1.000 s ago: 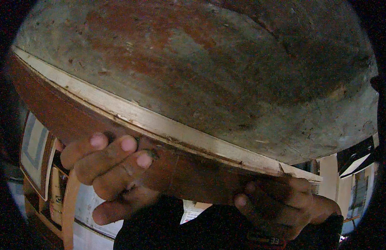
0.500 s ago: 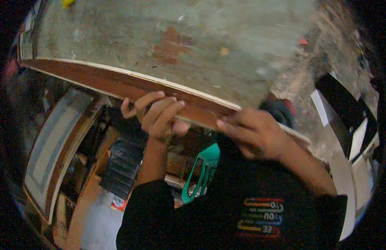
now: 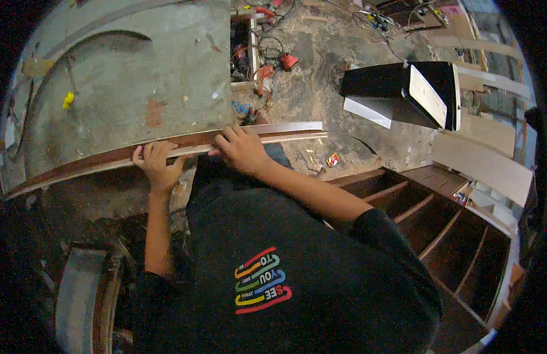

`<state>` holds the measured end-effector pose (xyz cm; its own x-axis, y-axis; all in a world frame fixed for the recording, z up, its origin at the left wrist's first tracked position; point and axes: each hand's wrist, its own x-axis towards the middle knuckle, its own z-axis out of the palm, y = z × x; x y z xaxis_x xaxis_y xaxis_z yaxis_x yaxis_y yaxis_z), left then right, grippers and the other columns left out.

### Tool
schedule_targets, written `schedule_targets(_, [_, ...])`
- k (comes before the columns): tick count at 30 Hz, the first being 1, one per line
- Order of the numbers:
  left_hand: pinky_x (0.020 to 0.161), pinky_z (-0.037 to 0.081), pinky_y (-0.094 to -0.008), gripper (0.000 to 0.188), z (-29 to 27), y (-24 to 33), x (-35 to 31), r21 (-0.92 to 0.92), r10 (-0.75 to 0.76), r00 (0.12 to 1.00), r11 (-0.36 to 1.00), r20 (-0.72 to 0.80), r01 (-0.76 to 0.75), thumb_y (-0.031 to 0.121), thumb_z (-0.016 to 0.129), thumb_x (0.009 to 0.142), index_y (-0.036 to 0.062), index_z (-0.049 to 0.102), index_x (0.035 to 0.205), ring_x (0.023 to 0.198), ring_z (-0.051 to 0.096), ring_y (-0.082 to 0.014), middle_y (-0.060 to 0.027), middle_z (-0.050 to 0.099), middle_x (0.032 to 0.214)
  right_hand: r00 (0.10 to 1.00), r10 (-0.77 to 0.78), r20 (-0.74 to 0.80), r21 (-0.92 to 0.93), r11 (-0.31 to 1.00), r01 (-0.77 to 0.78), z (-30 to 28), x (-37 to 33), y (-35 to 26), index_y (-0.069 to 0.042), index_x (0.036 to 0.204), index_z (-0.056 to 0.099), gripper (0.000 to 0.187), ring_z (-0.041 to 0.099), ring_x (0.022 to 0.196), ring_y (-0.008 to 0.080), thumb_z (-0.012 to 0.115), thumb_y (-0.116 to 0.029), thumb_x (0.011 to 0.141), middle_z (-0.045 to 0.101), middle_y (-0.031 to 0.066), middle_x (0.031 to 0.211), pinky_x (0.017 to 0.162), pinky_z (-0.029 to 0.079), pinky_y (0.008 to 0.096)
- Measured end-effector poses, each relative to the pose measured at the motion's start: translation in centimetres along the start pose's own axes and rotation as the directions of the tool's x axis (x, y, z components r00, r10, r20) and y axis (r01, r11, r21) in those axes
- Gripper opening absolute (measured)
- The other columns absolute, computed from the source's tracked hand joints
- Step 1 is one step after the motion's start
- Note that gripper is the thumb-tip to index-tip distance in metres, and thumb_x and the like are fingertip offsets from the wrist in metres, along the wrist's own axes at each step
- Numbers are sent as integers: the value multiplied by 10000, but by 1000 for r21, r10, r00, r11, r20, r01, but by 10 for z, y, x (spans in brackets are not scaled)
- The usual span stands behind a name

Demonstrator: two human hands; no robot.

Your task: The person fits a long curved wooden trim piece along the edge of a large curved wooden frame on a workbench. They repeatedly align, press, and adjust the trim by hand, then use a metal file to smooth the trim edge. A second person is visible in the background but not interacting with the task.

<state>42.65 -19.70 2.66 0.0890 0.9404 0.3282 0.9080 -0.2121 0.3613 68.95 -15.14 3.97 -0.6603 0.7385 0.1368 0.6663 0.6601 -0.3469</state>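
You are holding a long brown plank point(image 3: 193, 141) with both hands, and the step in hand is looking like a two-handed hold along the lower edge of the grey-green desk point(image 3: 185, 71) at the upper left of the frame. Any next move is probably calling for both hands working evenly, since the plank is reaching well beyond them at either end. It is running from the far left of the frame to just right of the upper centre, passing through both grips. Your left hand point(image 3: 158, 167), left of centre, is clamping it, fingers curling over the brown side; your right hand point(image 3: 242, 151), nearer the centre, is clamping it too, its fingers lying across the plank. Whether the plank is resting against the desk is not showing clearly.
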Motion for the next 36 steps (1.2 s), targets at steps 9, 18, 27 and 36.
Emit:
schedule_targets(9, [1004, 399, -438, 303, 7, 17, 12, -97, 89, 995, 992, 54, -83, 153, 790, 797, 113, 692, 1081, 1060, 633, -273, -46, 700, 1042, 990, -53, -130, -132, 991, 36, 23, -9, 16, -130, 987, 602, 258, 622, 887, 252, 635, -361, 877, 598, 62, 916, 771, 473, 384])
schedule_targets(18, [898, 447, -458, 253, 14, 36, 9, -75, 157, 975, 986, 155, -147, 117, 725, 790, 78, 684, 1036, 968, 619, -326, -95, 672, 991, 989, 115, -89, -147, 981, -127, 25, -15, 1, -107, 1082, 600, 368, 601, 988, 298, 663, -430, 916, 600, 101, 1007, 875, 456, 450])
schedule_targets(27, [869, 440, -481, 257, 24, 36, 11, 23, 102, 979, 994, 179, -108, 122, 666, 817, 86, 675, 1071, 997, 599, -322, -108, 652, 1041, 912, 377, -162, -334, 849, -410, -44, -108, 76, -138, 1231, 628, 584, 559, 1151, 375, 815, -491, 804, 585, 141, 1204, 1113, 346, 537])
schedule_targets(36, [900, 432, -417, 323, 28, 79, 28, 1, 209, 930, 976, 303, -220, 197, 661, 856, 120, 666, 1170, 1062, 623, -248, -41, 667, 1080, 903, 398, -159, -251, 869, -427, -43, -120, 85, -122, 1091, 638, 456, 567, 980, 351, 813, -424, 797, 593, 122, 1021, 873, 414, 477])
